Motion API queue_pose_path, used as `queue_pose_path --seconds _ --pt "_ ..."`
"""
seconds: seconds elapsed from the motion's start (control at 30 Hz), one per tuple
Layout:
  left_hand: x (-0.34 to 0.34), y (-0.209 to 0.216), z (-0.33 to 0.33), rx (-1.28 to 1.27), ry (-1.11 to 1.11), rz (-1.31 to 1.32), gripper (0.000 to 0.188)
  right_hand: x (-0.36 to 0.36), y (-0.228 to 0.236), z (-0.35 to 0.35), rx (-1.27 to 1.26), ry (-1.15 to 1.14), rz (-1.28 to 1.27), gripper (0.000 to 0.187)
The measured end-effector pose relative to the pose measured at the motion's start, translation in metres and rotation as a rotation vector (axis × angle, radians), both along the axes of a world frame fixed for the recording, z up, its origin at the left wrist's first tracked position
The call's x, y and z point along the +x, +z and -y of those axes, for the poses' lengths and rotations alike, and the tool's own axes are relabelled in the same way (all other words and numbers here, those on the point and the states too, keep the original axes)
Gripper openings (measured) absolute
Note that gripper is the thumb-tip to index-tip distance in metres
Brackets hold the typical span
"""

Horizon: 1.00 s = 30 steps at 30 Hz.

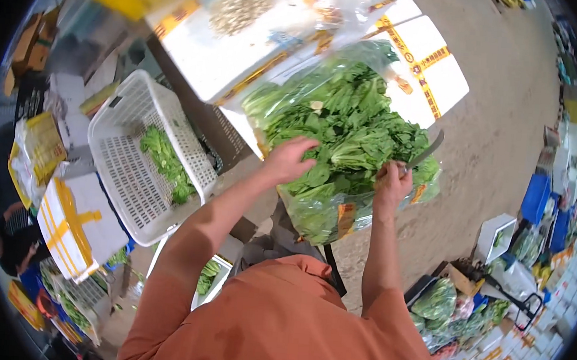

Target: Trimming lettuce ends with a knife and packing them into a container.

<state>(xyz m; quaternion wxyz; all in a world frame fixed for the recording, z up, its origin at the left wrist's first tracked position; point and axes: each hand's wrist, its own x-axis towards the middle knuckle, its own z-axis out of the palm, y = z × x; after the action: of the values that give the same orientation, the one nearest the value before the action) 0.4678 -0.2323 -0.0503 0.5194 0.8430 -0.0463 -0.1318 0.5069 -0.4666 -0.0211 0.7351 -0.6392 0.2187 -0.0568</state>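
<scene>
Leafy green lettuce (362, 135) lies heaped in and on a large clear plastic bag (322, 222) in front of me. My left hand (288, 161) reaches over the near left side of the heap, thumb and fingers apart, with nothing held. At the right of the heap my right hand (393, 184) is closed around the handle of a knife (430, 150). Its curved blade points up and away to the right, above the leaves. The handle is mostly hidden by my fingers.
A white plastic basket (123, 105) on the left holds a few green leaves (168, 161). White foam boxes (437, 70) with orange tape stand beyond the heap, and another taped foam box (68, 225) is at far left. Bagged vegetables (435, 298) lie at the lower right.
</scene>
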Motion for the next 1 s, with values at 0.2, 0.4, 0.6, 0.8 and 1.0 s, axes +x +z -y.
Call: queue_pose_path --seconds 0.2,0.4,0.6,0.8,1.0 --pt "0.042 -0.050 0.086 0.509 -0.172 -0.169 0.085 -0.046 -0.033 0.019 -0.024 0.036 -0.149 0.006" --pt "0.067 -0.046 0.093 0.468 -0.147 -0.250 0.067 -0.038 -0.040 0.025 0.126 0.043 -0.153 0.005" --pt "0.132 -0.002 0.066 0.264 -0.178 -0.008 0.043 -0.040 -0.037 0.022 0.207 0.028 -0.166 0.005" --pt "0.057 0.021 -0.017 0.068 -0.058 0.001 0.057 -0.015 -0.013 0.014 0.100 0.019 -0.038 0.008" --pt "-0.117 0.079 -0.092 -0.609 0.252 -0.349 0.057 -0.004 0.011 -0.052 -0.132 1.021 -0.091 0.011"
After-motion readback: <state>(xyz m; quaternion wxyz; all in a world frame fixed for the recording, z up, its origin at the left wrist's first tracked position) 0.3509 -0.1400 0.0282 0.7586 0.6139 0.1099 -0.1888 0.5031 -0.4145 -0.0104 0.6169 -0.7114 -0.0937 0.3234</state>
